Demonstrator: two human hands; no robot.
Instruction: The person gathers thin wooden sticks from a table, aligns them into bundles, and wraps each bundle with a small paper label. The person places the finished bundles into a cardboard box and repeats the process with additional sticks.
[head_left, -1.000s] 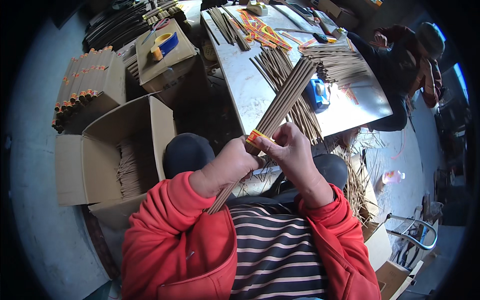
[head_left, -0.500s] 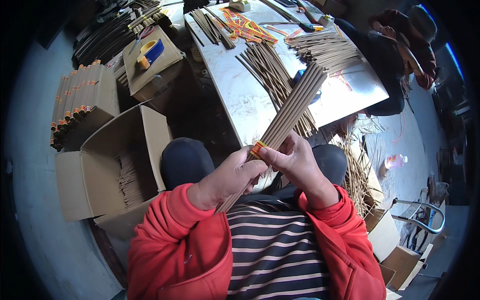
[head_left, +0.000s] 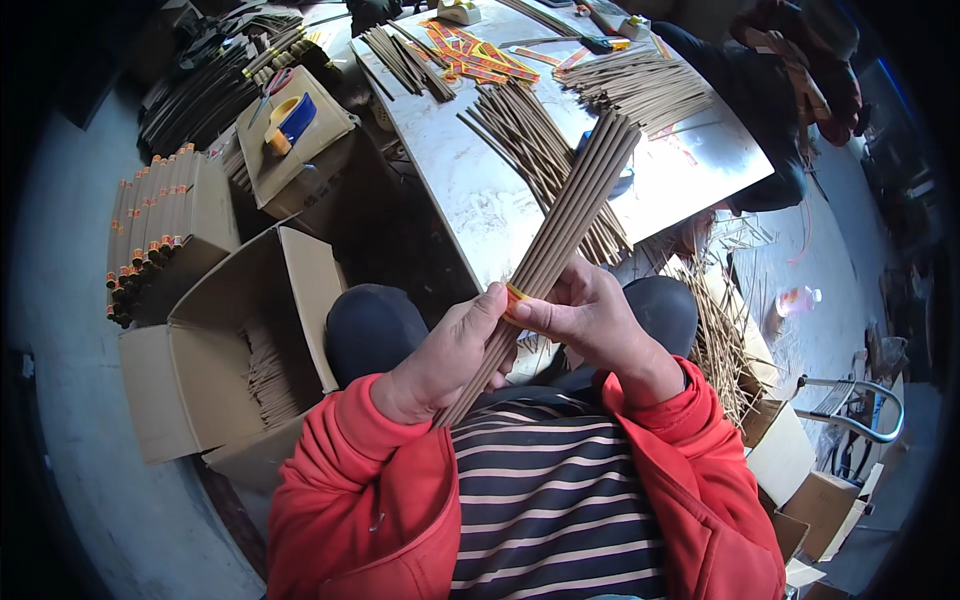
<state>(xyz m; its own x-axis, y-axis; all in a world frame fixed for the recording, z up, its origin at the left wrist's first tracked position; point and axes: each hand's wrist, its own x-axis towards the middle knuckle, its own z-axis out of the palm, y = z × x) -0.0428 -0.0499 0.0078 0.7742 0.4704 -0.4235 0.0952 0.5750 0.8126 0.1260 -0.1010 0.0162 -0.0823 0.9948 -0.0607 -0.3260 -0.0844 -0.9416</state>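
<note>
A bundle of brown incense sticks (head_left: pixel 575 195) slants up and to the right across my lap, over the table's near corner. My left hand (head_left: pixel 447 352) is wrapped round its lower part. Higher up, my right hand (head_left: pixel 588 318) grips the same bundle, its thumb pressing on a red and yellow paper band (head_left: pixel 514 298) around the sticks. Both thumbs almost meet at this band, and much of it is hidden under them. Loose sticks (head_left: pixel 535 150) lie on the table just beyond the bundle.
On the white table (head_left: pixel 425 150) are red-yellow paper labels (head_left: pixel 475 55) and more sticks (head_left: pixel 640 88). To the left stand an open carton (head_left: pixel 215 375) with sticks inside, banded bundles (head_left: pixel 150 215), and a box (head_left: pixel 330 130) bearing tape and scissors. Another person (head_left: pixel 800 80) sits at the far right.
My left thumb has moved up against the paper band, and my right thumb now covers more of it. The view has shifted slightly. The other person's arms have moved.
</note>
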